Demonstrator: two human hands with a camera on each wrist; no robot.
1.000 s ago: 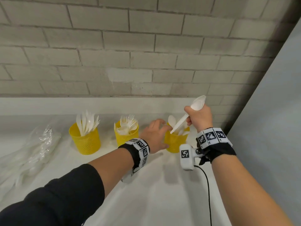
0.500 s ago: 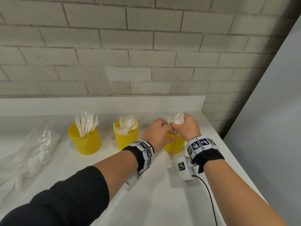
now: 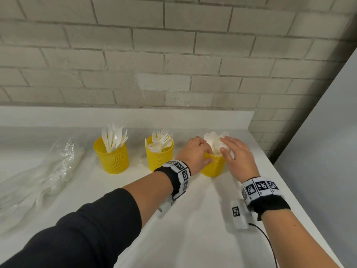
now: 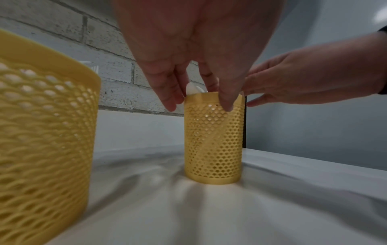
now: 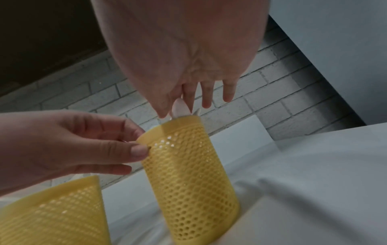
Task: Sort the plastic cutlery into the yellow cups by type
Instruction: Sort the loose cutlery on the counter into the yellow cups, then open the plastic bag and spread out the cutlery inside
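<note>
Grey brick wall [image 3: 173,55] backs a white counter [image 3: 193,219] with a low upstand along its rear edge; a plain grey panel [image 3: 328,151] closes the right side; largest loose item is a heap of crumpled clear plastic wrap [image 3: 48,171] at far left, cut off by the frame edge, and white cutlery shapes inside it are too blurred to count or identify; three yellow perforated cups stand in a row, well apart from one another; the left cup [image 3: 113,159] holds white knives [image 3: 114,137], the middle cup [image 3: 159,157] holds white forks [image 3: 161,142], the right cup [image 3: 213,166] holds white spoons [image 3: 214,141]; individual pieces per cup cannot be counted; the right cup's rim is partly hidden by both hands; the left hand [image 3: 195,153] pinches the near-left rim of the right cup, thumb outside and fingers curled over the edge, as the right wrist view shows; the right hand [image 3: 236,155] hovers at the cup's right side with fingers straight and spread, its fingertips [image 3: 224,141] touching the spoon bowls, gripping nothing; both wrists carry black bands with square markers; the wrist views are soft with blur.
</note>
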